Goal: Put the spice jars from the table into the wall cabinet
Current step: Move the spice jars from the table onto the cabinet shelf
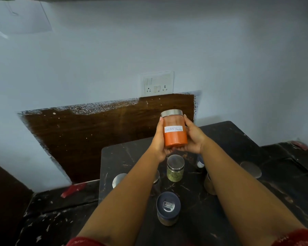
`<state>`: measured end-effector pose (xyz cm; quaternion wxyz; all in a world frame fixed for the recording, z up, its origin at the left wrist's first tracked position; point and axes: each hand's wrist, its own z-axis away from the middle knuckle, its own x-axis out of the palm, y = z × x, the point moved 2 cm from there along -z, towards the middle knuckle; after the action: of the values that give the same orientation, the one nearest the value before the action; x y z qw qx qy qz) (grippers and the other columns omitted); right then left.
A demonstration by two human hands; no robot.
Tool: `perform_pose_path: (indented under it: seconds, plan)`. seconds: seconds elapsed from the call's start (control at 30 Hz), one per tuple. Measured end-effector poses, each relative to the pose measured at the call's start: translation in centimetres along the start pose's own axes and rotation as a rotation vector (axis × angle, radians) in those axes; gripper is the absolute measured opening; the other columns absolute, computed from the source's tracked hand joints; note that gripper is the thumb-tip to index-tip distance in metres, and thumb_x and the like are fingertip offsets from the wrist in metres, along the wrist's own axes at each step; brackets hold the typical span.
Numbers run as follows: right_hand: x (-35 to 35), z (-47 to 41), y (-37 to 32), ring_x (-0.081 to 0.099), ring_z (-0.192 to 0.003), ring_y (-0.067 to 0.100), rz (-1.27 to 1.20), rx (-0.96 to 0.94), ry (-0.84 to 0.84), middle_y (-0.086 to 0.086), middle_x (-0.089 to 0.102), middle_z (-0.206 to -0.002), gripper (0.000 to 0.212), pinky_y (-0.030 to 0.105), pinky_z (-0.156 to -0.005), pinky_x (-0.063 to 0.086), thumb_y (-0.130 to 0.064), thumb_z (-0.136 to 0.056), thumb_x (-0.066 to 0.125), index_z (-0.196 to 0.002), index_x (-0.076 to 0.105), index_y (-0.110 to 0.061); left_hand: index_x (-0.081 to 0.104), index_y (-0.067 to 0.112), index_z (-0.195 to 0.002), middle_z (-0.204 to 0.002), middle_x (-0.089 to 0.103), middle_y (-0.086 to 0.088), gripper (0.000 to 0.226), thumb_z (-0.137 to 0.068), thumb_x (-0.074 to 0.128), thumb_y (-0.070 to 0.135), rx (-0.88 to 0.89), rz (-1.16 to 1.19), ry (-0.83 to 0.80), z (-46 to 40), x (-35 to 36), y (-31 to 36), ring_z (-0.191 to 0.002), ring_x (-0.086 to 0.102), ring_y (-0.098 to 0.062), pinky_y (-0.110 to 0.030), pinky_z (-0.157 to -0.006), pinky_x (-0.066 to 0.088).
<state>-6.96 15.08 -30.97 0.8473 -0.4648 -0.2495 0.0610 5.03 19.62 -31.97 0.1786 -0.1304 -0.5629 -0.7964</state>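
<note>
A jar of red chilli powder (pixel 175 132) with a silver lid and a white handwritten label is held upright above the dark table (pixel 238 139). My left hand (pixel 159 141) grips its left side and my right hand (pixel 194 137) cups its right side and base. Below it on the table stand a silver-lidded jar of green spice (pixel 175 168), a dark blue-lidded jar (pixel 168 208), a silver-lidded jar (pixel 119 180) partly behind my left forearm, another jar (pixel 208 185) partly behind my right forearm, and one with a silver lid (pixel 250 169) at the right. The wall cabinet is not in view.
A white switch and socket plate (pixel 158 83) sits on the pale blue wall above a brown wooden panel (pixel 96 132). A lower dark counter (pixel 57 215) surrounds the table, with a red scrap (pixel 73 190) on its left side.
</note>
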Motion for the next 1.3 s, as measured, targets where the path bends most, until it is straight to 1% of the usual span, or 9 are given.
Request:
perform_pose_path:
  seconds: [0.13,0.27,0.47,0.57,0.7,0.87,1.0,1.1,1.3]
  plan:
    - [0.5,-0.7,-0.8,0.063,-0.111,0.034,-0.031,-0.030,-0.037,0.013,0.066,-0.121,0.064,0.047,-0.088,0.053,-0.071,-0.087,0.042,-0.132,0.053,-0.027,0.058,0.027,-0.120,-0.115,0.067,-0.011,0.065,-0.084,0.036,0.077,0.046,-0.022,0.042,-0.2,-0.2,0.9,-0.106,0.065,-0.027,-0.037,-0.088,0.054]
    - [1.5,-0.8,-1.5,0.060,-0.116,0.034,-0.011,-0.075,-0.126,0.012,0.063,-0.126,0.067,0.050,-0.093,0.051,-0.069,-0.078,0.056,-0.132,0.052,-0.029,0.038,0.025,-0.136,-0.120,0.062,-0.008,0.078,-0.079,0.040,0.080,0.131,-0.097,0.161,-0.9,-0.1,2.1,-0.106,0.064,-0.024,-0.041,-0.087,0.055]
    - [3.8,-1.3,-3.7,0.053,-0.121,0.025,0.343,-0.273,-0.158,0.004,0.056,-0.129,0.095,0.047,-0.102,0.047,-0.011,-0.064,0.086,-0.142,0.034,-0.028,0.043,0.021,-0.139,-0.121,0.063,-0.007,0.060,-0.099,0.022,0.060,0.189,-0.171,0.280,-1.1,-0.8,5.6,-0.108,0.061,-0.021,-0.041,-0.097,0.050]
    - [6.5,-1.3,-5.9,0.055,-0.118,0.020,0.424,-0.395,-0.034,-0.001,0.057,-0.124,0.103,0.043,-0.101,0.048,-0.021,-0.054,0.092,-0.139,0.034,-0.029,0.055,0.015,-0.127,-0.112,0.068,-0.010,0.052,-0.103,0.026,0.050,0.272,-0.121,0.287,0.1,-1.1,9.5,-0.106,0.064,-0.024,-0.044,-0.099,0.049]
    - [11.7,-0.3,-11.4,0.055,-0.114,0.014,0.540,-0.670,0.126,-0.007,0.055,-0.125,0.092,0.035,-0.097,0.050,-0.033,-0.060,0.089,-0.136,0.037,-0.029,0.063,0.019,-0.103,-0.112,0.067,-0.008,0.042,-0.105,0.028,0.042,0.499,-0.156,0.320,3.7,-0.9,16.9,-0.106,0.062,-0.021,-0.040,-0.099,0.049]
    - [21.4,2.4,-21.2,0.057,-0.104,0.009,0.553,-1.002,0.058,-0.012,0.056,-0.117,0.092,0.022,-0.084,0.049,-0.042,-0.058,0.089,-0.134,0.039,-0.029,0.051,0.023,-0.135,-0.134,0.056,0.001,0.042,-0.105,0.030,0.041,0.840,-0.200,0.373,9.4,-1.3,27.5,-0.124,0.050,-0.016,-0.040,-0.108,0.039]
    - [29.5,3.4,-27.7,0.056,-0.108,0.012,0.573,-1.236,0.084,-0.005,0.052,-0.122,0.094,0.020,-0.083,0.049,-0.044,-0.056,0.090,-0.134,0.041,-0.023,0.043,0.019,-0.142,-0.140,0.051,-0.001,0.042,-0.104,0.032,0.036,0.890,-0.056,0.574,11.9,-4.3,31.6,-0.131,0.045,-0.020,-0.043,-0.113,0.034]
    - [34.9,2.7,-31.4,0.048,-0.114,0.017,0.730,-1.234,0.120,0.004,0.041,-0.129,0.102,0.024,-0.090,0.042,-0.048,-0.058,0.088,-0.139,0.034,-0.017,0.041,0.017,-0.143,-0.139,0.053,-0.005,0.041,-0.104,0.033,0.032,0.887,0.014,0.618,12.5,-6.6,33.0,-0.129,0.046,-0.023,-0.044,-0.112,0.035]
    - [41.1,-3.4,-33.5,0.054,-0.117,0.025,1.010,-1.065,0.143,0.009,0.052,-0.126,0.097,0.029,-0.084,0.043,-0.050,-0.059,0.086,-0.132,0.039,-0.007,0.047,0.017,-0.137,-0.135,0.056,-0.002,0.039,-0.105,0.034,0.033,0.838,-0.061,0.657,12.0,-11.1,32.7,-0.128,0.047,-0.022,-0.042,-0.112,0.035]
